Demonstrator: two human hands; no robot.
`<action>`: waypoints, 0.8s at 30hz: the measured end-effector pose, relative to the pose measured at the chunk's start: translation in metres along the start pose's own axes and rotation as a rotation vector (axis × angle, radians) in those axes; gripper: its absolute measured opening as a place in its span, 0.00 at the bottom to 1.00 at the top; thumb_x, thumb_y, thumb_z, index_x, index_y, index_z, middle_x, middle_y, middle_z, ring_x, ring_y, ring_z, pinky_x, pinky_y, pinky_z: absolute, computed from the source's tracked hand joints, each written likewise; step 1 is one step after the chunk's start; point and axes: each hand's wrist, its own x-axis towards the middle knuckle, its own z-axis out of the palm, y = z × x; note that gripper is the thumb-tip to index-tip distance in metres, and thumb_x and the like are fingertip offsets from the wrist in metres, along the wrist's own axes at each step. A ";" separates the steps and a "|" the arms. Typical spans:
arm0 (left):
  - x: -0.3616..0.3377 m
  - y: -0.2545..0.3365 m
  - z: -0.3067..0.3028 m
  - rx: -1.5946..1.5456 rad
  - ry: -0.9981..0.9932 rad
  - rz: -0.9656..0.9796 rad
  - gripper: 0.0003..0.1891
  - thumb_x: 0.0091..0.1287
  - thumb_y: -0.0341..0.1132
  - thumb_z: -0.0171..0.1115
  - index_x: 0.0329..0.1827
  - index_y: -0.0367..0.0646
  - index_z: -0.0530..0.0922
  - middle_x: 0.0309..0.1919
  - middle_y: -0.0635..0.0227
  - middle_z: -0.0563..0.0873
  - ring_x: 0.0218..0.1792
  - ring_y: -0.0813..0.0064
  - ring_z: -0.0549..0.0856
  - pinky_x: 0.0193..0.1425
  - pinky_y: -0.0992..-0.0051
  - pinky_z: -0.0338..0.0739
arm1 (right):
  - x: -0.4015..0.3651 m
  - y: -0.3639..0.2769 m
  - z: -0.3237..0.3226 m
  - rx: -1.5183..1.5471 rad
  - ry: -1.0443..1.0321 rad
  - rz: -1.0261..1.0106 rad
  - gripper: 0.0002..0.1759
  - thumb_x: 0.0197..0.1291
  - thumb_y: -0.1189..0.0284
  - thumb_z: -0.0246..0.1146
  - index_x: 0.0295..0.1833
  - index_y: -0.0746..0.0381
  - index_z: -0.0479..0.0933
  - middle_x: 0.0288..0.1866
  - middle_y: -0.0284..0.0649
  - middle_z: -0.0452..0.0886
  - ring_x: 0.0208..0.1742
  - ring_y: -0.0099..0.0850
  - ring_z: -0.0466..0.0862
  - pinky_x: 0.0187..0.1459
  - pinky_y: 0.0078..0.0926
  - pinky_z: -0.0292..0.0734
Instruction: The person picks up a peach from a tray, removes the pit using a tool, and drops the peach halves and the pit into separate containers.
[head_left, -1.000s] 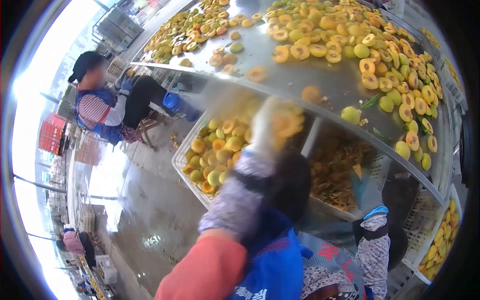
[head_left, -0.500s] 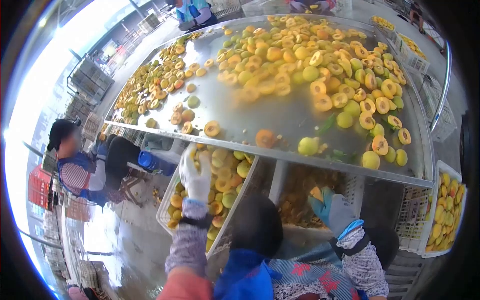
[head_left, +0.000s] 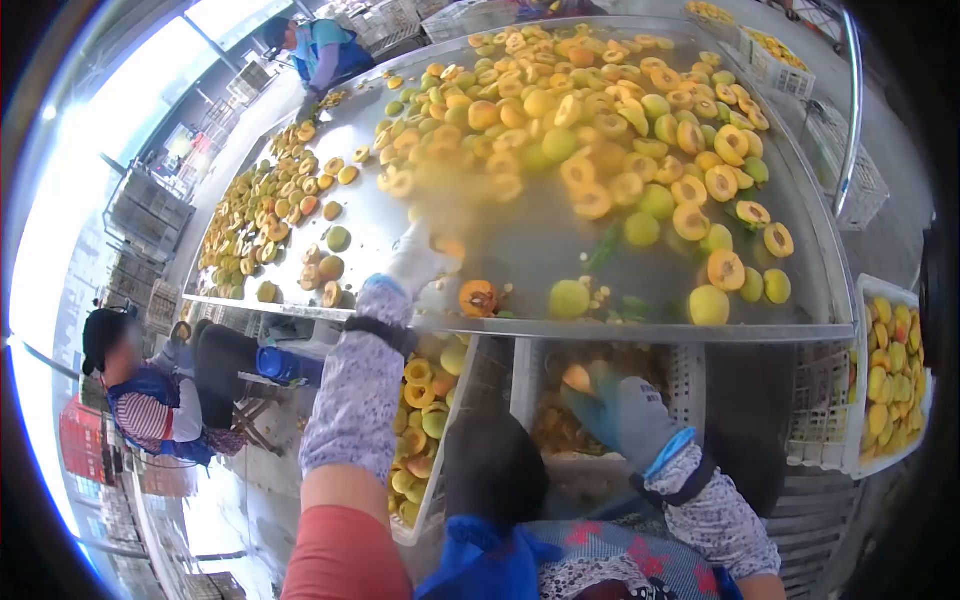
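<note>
My left hand, in a white glove, reaches over the near edge of the metal table. At its fingertips is a peach half, blurred; the fingers look closed on it. Just right of it a reddish-centred peach half lies on the table. My right hand, in a grey-blue glove, is below the table edge, above a white crate with brownish contents. Between its thumb and fingers is an orange peach piece. Whether it also holds a tool is hidden.
Whole and halved peaches cover much of the metal table. A crate of peaches stands under the left front edge, another at right. One co-worker sits at left; another leans over the far corner.
My left hand has risen from the peach crate to above the tabletop, with a peach half at its fingers. My right hand stays over its crate. The camera view has shifted.
</note>
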 end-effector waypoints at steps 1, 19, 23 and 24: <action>-0.014 0.015 0.006 -0.236 0.003 -0.015 0.25 0.63 0.32 0.69 0.63 0.40 0.77 0.51 0.59 0.84 0.52 0.64 0.86 0.54 0.69 0.82 | 0.001 -0.002 0.002 0.040 0.051 -0.025 0.16 0.67 0.59 0.67 0.46 0.61 0.79 0.33 0.55 0.84 0.35 0.56 0.85 0.35 0.50 0.79; -0.149 0.148 0.120 -0.203 0.323 0.515 0.12 0.77 0.31 0.55 0.57 0.32 0.77 0.43 0.54 0.86 0.38 0.59 0.87 0.47 0.66 0.84 | 0.007 -0.004 -0.001 0.311 0.225 -0.004 0.25 0.72 0.50 0.59 0.53 0.63 0.78 0.35 0.60 0.84 0.38 0.62 0.84 0.39 0.56 0.79; -0.148 0.142 0.136 -0.943 0.186 0.246 0.11 0.73 0.24 0.57 0.55 0.32 0.77 0.47 0.57 0.85 0.42 0.65 0.87 0.44 0.70 0.85 | 0.002 -0.005 -0.001 0.292 0.167 -0.001 0.20 0.73 0.60 0.61 0.55 0.67 0.78 0.39 0.60 0.85 0.41 0.58 0.86 0.41 0.49 0.79; -0.149 0.142 0.140 -1.030 0.181 0.214 0.11 0.71 0.23 0.58 0.55 0.32 0.77 0.47 0.57 0.84 0.41 0.68 0.86 0.42 0.72 0.84 | 0.000 -0.010 -0.007 0.298 0.137 0.030 0.20 0.73 0.59 0.61 0.55 0.67 0.78 0.39 0.60 0.85 0.40 0.58 0.86 0.41 0.49 0.79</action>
